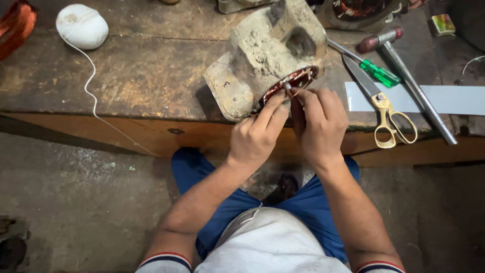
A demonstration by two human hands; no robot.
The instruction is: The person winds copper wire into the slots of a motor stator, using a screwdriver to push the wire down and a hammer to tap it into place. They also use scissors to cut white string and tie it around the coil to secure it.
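We see both forearms reaching up from the lap to the front edge of the bench, where they meet at the open mouth of a grimy motor housing that lies tilted on its side, just back from that edge. Inside its mouth the copper windings show as a reddish ring.

The left hand is bent up at the wrist, its knuckles towards us, with the index finger and thumb stretched forward and pressed against the lower rim of the windings. The right hand sits just beside it, almost touching, with its fingers curled inward and the tips pinched together on something small and pale at the winding's edge. We cannot tell what that piece is. So both hands are closed in a fine pinch at the windings, neither clenched into a fist nor spread open.

Towards the bench's right end, a strip of white sheet lies flat along the front edge. Across it rest a pair of scissors with yellow handles and a long metal rod. A green-handled screwdriver lies just behind the scissors' blade.

Near the back left corner sits a ball of white string, well apart from the hands, with its loose end trailing over the front edge. A coil of copper wire shows at the far left corner.
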